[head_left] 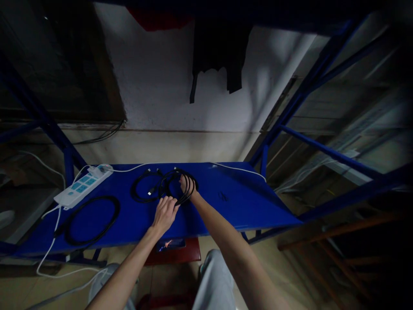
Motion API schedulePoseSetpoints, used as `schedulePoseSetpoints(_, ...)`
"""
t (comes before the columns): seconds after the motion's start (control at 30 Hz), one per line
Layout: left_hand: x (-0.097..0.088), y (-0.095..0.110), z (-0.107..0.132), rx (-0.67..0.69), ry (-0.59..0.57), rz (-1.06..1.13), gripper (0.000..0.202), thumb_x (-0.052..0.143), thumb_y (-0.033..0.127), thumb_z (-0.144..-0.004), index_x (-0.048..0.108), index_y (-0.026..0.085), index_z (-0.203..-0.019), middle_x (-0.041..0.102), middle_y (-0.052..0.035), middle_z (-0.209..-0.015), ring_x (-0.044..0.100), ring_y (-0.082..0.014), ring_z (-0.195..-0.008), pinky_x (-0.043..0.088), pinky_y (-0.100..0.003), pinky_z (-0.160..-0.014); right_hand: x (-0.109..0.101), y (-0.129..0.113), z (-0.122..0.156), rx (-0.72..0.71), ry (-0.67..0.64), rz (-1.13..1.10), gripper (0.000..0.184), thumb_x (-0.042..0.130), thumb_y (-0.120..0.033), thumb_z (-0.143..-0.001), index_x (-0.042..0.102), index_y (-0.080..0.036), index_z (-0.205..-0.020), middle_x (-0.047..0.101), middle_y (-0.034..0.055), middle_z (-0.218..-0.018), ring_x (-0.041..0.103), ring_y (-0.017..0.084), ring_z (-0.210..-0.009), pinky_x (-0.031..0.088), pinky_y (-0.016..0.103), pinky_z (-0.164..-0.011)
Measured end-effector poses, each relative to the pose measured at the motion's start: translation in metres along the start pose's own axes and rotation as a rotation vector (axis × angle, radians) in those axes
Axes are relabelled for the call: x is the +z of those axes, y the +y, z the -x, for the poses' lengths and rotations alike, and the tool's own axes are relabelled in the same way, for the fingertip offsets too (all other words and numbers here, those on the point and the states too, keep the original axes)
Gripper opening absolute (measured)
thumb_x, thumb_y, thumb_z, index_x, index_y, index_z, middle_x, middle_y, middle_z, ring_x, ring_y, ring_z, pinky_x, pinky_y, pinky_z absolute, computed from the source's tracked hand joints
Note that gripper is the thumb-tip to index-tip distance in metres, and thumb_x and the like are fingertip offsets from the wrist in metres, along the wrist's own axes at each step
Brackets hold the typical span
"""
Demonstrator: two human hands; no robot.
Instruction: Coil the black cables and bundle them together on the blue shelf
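Observation:
A looped black cable (177, 171) is between my two hands over the blue tabletop (238, 206). My left hand (165, 212) is closed on the near-left side of the loops. On the right, my right hand (187, 184) reaches inside the coil with its fingers curled, and strands cross over it; the fingertips are partly hidden. Just left of my hands lies a second coiled black cable (133, 196), its plug ends showing light metal tips. A larger black cable loop (118, 211) rests farther left. Some small thin dark pieces (222, 196) lie to the right.
A white power strip (75, 191) sits at the table's left end. Its white cord (142, 165) runs along the back edge. Blue frame posts (287, 112) rise at both sides. Below the front edge, a phone with a lit screen (171, 244) lies on a red stool (190, 256).

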State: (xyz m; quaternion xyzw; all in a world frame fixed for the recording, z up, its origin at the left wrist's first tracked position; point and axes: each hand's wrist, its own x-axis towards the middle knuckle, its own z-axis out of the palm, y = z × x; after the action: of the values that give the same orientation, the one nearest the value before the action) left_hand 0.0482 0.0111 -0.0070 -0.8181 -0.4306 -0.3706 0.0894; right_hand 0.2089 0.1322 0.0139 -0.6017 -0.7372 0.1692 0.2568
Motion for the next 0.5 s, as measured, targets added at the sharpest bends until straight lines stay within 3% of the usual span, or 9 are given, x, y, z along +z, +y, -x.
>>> schedulePoseSetpoints(0.13, 0.001, -0.001, 0.002, -0.010, -0.017, -0.013, 0.022, 0.041, 0.027, -0.102, 0.061, 0.017, -0.101, 0.066, -0.0101, -0.090, 0.059, -0.0231, -0.085, 0.045, -0.037, -0.076, -0.018, 0.006, 0.012, -0.009, -0.038, 0.189, 0.022, 0.054, -0.011, -0.087, 0.069, -0.019, -0.102, 0.071, 0.0098, -0.099, 0.065, 0.023, -0.093, 0.047, 0.030, -0.081)
schedulePoseSetpoints(0.23, 0.001, -0.001, 0.002, -0.003, -0.023, -0.022, 0.025, 0.039, 0.028, -0.103, 0.062, 0.018, -0.101, 0.066, -0.0110, -0.093, 0.059, -0.0237, -0.088, 0.045, -0.038, -0.078, -0.048, 0.021, 0.035, -0.027, 0.068, 0.296, 0.022, 0.047, -0.020, -0.094, 0.067, -0.019, -0.105, 0.069, 0.0107, -0.104, 0.064, 0.021, -0.089, 0.045, 0.028, -0.076)
schedulePoseSetpoints(0.33, -0.003, 0.003, 0.001, 0.025, -0.045, -0.031, 0.027, 0.039, 0.030, -0.103, 0.063, 0.017, -0.103, 0.066, -0.0107, -0.094, 0.058, -0.0234, -0.088, 0.045, -0.037, -0.080, -0.083, 0.049, 0.066, 0.087, 0.192, 0.334, 0.019, 0.048, -0.021, -0.094, 0.067, -0.019, -0.097, 0.068, 0.0097, -0.099, 0.062, 0.019, -0.085, 0.042, 0.026, -0.072)
schedulePoseSetpoints(0.5, -0.015, 0.015, 0.005, 0.144, -0.102, -0.031, 0.028, 0.042, 0.035, -0.103, 0.064, 0.017, -0.101, 0.064, -0.0095, -0.094, 0.057, -0.0227, -0.088, 0.044, -0.036, -0.080, -0.126, 0.096, 0.110, 0.285, 0.108, 0.347, 0.010, 0.060, -0.018, -0.087, 0.069, -0.018, -0.083, 0.070, 0.0092, -0.083, 0.064, 0.019, -0.074, 0.039, 0.026, -0.064)
